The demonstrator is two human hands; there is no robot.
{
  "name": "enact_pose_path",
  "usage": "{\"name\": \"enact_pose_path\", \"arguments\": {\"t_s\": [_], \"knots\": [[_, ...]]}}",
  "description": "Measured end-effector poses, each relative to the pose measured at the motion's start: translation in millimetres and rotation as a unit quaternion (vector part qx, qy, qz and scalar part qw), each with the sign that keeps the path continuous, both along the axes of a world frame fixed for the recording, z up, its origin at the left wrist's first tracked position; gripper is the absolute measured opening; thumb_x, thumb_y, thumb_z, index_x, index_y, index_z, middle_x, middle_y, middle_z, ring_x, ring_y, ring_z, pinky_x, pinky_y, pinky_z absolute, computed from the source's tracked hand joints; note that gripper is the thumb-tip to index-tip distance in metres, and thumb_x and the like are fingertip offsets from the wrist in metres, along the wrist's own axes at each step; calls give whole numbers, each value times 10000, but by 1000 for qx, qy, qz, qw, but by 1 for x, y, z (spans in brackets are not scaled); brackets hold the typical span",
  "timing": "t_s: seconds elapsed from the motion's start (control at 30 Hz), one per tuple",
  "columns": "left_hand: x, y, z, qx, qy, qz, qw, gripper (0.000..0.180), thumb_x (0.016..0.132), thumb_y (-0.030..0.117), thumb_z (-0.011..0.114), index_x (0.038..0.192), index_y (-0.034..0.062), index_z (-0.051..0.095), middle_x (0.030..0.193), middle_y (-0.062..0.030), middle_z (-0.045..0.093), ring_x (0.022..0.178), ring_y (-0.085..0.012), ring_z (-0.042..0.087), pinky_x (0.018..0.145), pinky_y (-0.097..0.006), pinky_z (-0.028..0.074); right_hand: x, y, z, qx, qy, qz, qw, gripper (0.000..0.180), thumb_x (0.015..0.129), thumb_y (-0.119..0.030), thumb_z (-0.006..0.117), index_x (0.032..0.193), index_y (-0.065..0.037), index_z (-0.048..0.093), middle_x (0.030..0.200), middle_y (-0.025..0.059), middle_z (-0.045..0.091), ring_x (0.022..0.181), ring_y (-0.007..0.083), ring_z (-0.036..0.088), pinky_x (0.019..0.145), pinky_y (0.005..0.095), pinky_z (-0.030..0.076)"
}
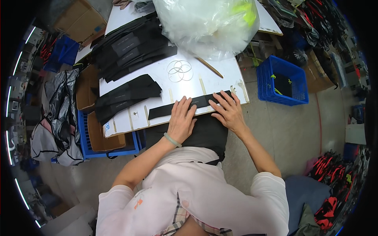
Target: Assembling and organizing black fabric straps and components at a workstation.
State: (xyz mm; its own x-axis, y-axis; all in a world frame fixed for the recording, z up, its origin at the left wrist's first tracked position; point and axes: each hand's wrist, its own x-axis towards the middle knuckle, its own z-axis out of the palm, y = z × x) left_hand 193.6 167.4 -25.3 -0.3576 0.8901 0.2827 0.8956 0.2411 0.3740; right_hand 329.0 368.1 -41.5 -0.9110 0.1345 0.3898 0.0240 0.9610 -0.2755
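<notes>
A long black fabric strip [162, 110] lies flat along the near edge of the white table [138, 88]. My left hand [182, 118] rests on its middle, fingers stretched out over the cloth. Toward the strip's right end, my right hand [229, 114] lies with its fingers spread, the tips on the fabric. Neither hand grips anything. To the left is a small fanned pile of black strips [132, 93], with a larger stack of black strips [130, 45] behind it. Parts of the strip under my fingers are hidden.
Several thin pale rings [180, 71] overlap mid-table, near a brown pointed stick [210, 68]. A big clear plastic bag [208, 25] fills the table's back. Blue crates stand on the floor: one crate [282, 98] at right, another crate [84, 137] holding cardboard under the left edge.
</notes>
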Motion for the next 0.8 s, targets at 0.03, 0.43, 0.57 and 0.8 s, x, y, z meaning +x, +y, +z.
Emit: {"name": "enact_pose_path", "arguments": {"t_s": [0.03,0.43,0.57,0.8], "knots": [[0,6,-2,15,-16,-5,1000,646,745,61,721,1342,73,474,1432,-203,386,1361,-372,341,1114,-515,264,-1,-1,-2,-2,8,3,1000,511,791,-300,722,1284,-227,607,1382,9,529,1326,230,423,1108,464,270],[7,16,-17,32,44,20,998,557,775,17,628,1317,82,517,1411,-186,434,1340,-363,384,1105,-517,276,-4,2,-12,-8,31,6,999,453,780,-265,724,1227,-230,653,1353,7,559,1312,223,445,1092,440,266],[9,16,-19,40,48,31,998,516,797,25,595,1306,75,525,1394,-186,451,1333,-360,395,1101,-526,276,-5,1,-11,-2,32,1,999,483,768,-254,742,1240,-267,640,1348,-22,560,1298,203,454,1095,438,268],[14,16,-17,-1,73,27,997,508,821,53,548,1324,1,497,1461,-174,409,1393,-379,321,1123,-555,229,-7,-1,-7,-12,24,1,1000,480,757,-246,744,1228,-233,650,1335,-10,572,1295,217,460,1091,439,264]]}}
